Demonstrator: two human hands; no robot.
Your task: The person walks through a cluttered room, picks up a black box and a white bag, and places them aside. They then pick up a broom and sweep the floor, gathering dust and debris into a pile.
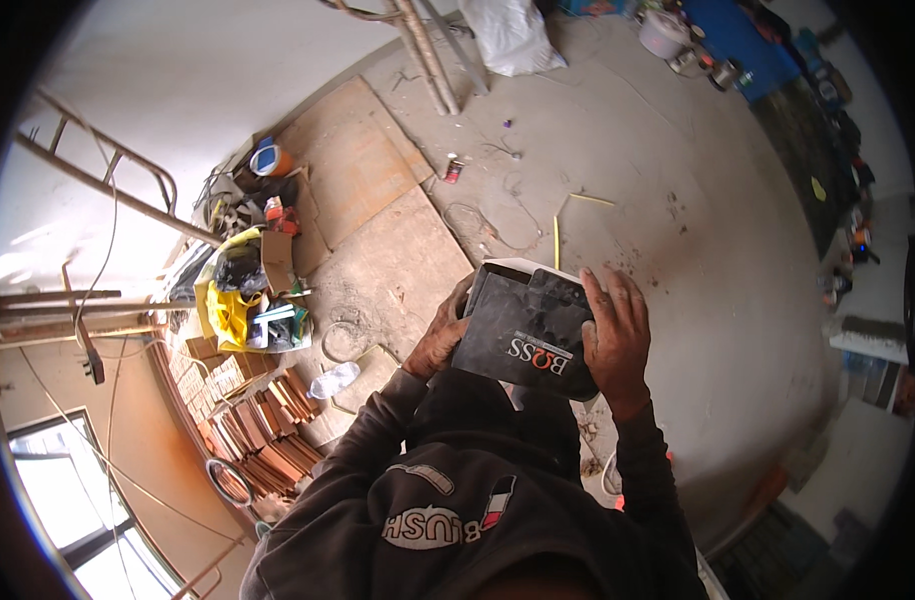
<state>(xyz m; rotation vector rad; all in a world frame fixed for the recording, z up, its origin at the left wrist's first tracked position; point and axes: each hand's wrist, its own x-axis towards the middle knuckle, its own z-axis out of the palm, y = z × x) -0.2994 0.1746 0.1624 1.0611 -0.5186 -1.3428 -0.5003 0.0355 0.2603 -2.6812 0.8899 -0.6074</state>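
Note:
A black box (508, 320) with pale lettering on its top is held in front of my body, above the floor. Its far edge shows a pale strip, and the lettering looks upside down from here. My left hand (440, 335) grips the box's left side, thumb over the top edge and the other fingers partly hidden. On the right side, my right hand (616, 335) holds the box with its thumb against the near right part and its fingers lying along the edge. What is inside the box cannot be seen.
Boards (378, 240) lie on the dusty floor. Left of me are a clear plastic bottle (335, 380), stacked brown tiles (263, 430) and a heap with a yellow bag (228, 312). Wooden poles (428, 60) and a white sack (508, 38) stand ahead; a blue mat (743, 45) lies far right.

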